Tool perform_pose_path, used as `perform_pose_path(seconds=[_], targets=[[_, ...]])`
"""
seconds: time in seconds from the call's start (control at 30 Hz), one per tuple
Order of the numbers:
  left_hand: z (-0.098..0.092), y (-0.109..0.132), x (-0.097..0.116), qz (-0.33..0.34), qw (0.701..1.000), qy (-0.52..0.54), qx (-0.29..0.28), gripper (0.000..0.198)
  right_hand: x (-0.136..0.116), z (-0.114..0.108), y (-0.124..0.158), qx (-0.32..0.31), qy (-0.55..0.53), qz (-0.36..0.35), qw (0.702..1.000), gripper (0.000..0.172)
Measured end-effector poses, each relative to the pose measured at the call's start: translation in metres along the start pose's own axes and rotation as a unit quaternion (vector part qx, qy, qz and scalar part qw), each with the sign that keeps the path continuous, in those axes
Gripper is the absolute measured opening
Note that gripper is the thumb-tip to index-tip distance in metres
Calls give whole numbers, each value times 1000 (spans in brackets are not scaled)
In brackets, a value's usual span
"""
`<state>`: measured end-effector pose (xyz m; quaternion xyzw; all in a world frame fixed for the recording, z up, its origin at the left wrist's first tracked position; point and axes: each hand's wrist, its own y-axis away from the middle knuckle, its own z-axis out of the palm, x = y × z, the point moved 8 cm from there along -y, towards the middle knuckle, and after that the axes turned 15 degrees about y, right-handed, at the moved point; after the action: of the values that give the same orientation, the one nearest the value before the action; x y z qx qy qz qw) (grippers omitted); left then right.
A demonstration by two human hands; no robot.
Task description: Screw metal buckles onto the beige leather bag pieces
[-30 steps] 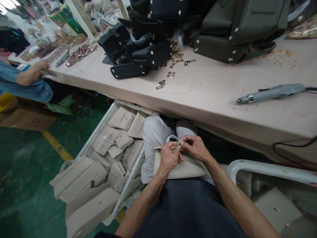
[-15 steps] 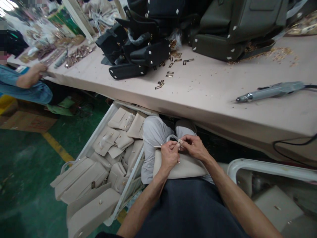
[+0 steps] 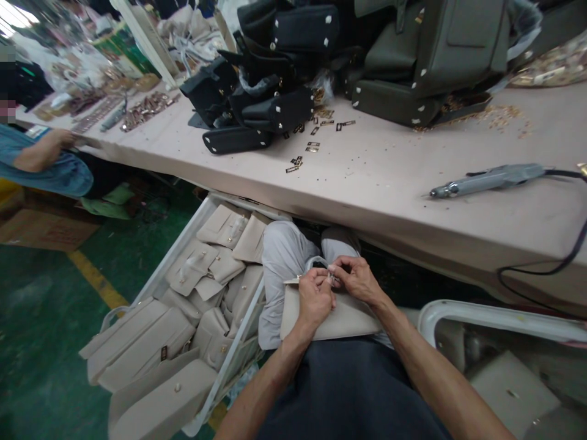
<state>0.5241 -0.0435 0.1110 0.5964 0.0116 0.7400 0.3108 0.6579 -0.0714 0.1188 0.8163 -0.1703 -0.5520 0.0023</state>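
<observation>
A beige leather bag (image 3: 342, 321) lies across my lap, below the table edge. My left hand (image 3: 314, 299) rests on its top edge with the fingers pinched together. My right hand (image 3: 355, 280) meets it from the right, also pinched. Between the fingertips of both hands sits a small metal fitting (image 3: 331, 278) on the bag's top; I cannot make out its details. A thin pale strip sticks out to the left of my left hand.
A white crate (image 3: 202, 214) of beige bags stands at my left on the green floor. On the pink table (image 3: 389, 165) lie black bags (image 3: 257, 104), dark green bags (image 3: 431, 55), loose gold fittings (image 3: 314, 145) and a grey power screwdriver (image 3: 490, 179). Another person's arm (image 3: 41, 156) is far left. A second white crate (image 3: 504, 318) stands right.
Both hands stay pinched together on the bag's top with small finger movements. The view has tilted slightly, so the table and crate sit a little lower in the picture.
</observation>
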Motion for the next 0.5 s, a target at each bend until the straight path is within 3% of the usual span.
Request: perform_pose_path(seconds=[0.2,0.3,0.5], targets=[[-2,0,4,45,995,-91,-9,37,3,2,-2,36,8,22,999,41],[-7,-7,-4,39,996,-84,5,44,4,8,-5,36,36,21,998,42],[-1,-16,-14,17,999,-26,-22,57,16,12,-16,53,62,36,996,55]])
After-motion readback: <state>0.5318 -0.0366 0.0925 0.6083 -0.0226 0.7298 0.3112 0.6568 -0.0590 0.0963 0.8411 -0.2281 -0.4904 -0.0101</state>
